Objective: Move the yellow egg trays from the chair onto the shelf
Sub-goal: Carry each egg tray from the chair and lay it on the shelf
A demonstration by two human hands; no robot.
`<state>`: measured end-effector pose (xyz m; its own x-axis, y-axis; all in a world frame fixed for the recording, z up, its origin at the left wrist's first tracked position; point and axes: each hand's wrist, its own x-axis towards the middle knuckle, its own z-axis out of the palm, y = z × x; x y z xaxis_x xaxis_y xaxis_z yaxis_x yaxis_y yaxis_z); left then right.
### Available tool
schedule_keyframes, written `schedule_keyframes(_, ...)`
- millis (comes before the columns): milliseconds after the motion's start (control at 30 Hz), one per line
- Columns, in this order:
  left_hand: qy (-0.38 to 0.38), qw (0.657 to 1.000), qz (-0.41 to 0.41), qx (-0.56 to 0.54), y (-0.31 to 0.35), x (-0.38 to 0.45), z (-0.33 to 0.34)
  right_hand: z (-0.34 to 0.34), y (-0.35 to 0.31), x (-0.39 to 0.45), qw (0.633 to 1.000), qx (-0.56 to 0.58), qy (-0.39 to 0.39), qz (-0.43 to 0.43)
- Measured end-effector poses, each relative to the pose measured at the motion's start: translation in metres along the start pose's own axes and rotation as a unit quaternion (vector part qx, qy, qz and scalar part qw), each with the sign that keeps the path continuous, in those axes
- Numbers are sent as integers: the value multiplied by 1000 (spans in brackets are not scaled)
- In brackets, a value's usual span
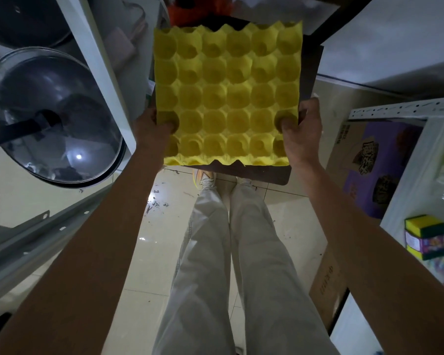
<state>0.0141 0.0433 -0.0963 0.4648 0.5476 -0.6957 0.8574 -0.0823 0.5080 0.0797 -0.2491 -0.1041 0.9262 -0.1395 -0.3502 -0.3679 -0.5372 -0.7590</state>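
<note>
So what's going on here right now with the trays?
A person grips the yellow egg tray by its near corners, left hand and right hand, thumbs tucked into the cups. It sits over the dark chair seat; whether it is lifted is unclear. Nothing has reached a shelf yet.

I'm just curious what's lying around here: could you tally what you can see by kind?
Yellow egg trays: 1 visible, gripped by left hand and right hand; any stacked beneath cannot be told
Glass pot lids: 1
Cardboard boxes: 2, purple-printed and plain brown
Yellow-green sponges: 1
Dark chair: 1
Total: 6
</note>
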Motion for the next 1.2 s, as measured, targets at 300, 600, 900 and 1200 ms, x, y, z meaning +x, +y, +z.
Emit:
schedule_keyframes(300, 33, 986, 93, 134, 31, -25, -10, -17, 8, -3, 997, 0, -45, 63)
schedule_keyframes(600, -5, 935, 217, 280, 76, -88, 34, -101, 31, -62, 993, 13, 49, 110)
schedule_keyframes(900, -209, 863, 360, 286, 108, -199, 117, -190, 74, -205, 923, 114, 278, 240)
schedule_keyframes(1200, -384, 792, 388, 275, 65, -313, 157, -208, 109, -370, 787, 262, 452, 328)
